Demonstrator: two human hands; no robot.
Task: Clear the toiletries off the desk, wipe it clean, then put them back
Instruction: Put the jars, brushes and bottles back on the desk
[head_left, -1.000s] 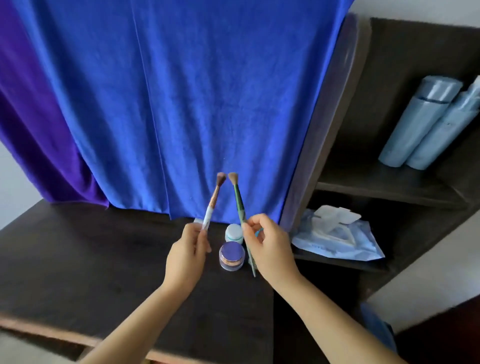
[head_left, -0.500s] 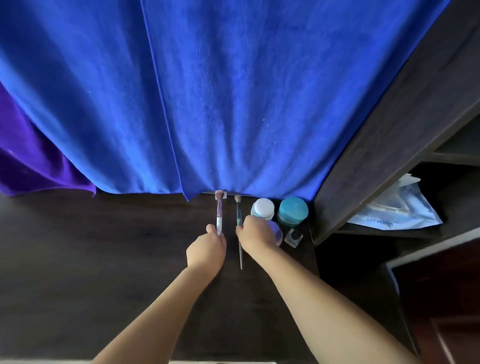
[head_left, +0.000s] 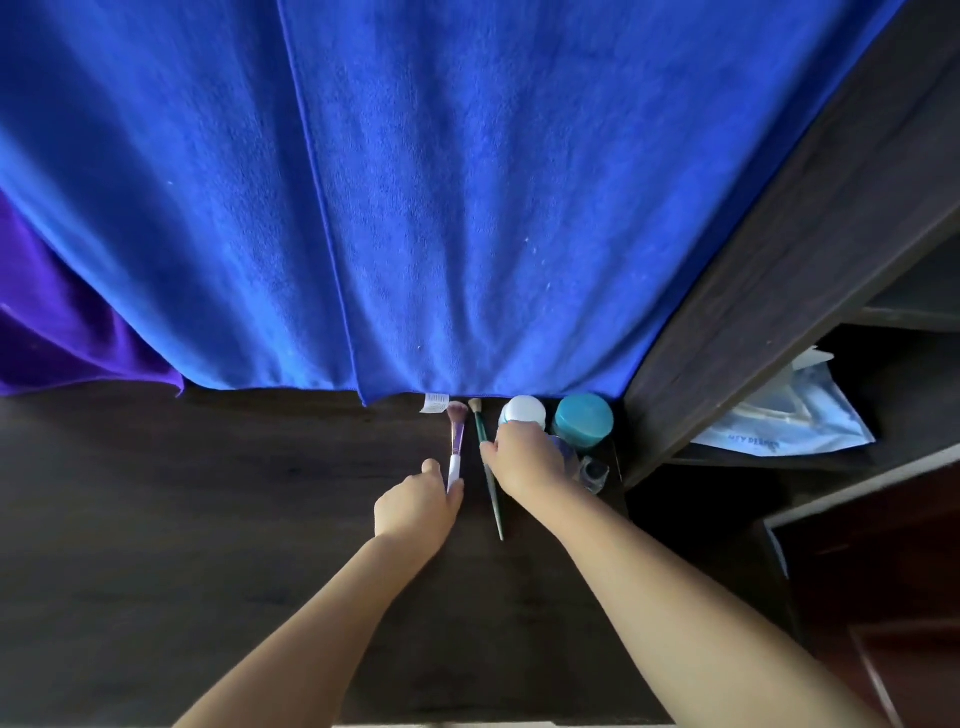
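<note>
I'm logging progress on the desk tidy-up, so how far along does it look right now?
Late stage, judging by the layout. Done: a white-lidded jar, a teal-lidded jar and a small glass bottle stand on the desk by the blue towel. In hand: the left hand holds a purple brush, the right hand a green brush, both laid flat. Left: letting go. Whether wiping happened cannot be told.

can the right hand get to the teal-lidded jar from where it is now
Probably yes. The right hand rests at the green-handled brush, and the teal-lidded jar stands just to its right at the back of the desk. Its lid is uncovered, so the way looks free; only the white-lidded jar sits close beside it.
</note>
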